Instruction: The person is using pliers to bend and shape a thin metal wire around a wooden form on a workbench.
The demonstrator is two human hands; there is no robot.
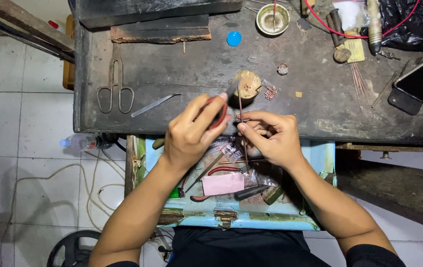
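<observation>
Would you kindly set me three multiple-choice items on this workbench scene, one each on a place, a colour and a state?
1. Where do the shears lie?
A. at the bench's left end
B. in the open drawer
C. on the floor

2. What colour are the handles of the pliers in the left hand?
A. blue
B. red
C. yellow

3. How is the thin rod in the right hand held?
A. flat on the bench
B. roughly upright, pinched by fingertips
C. bent double

Answers: 1 A, they rest on dark wood near the left edge. 2 B, red shows between the fingers. 3 B, it runs vertically through the pinch.
</observation>
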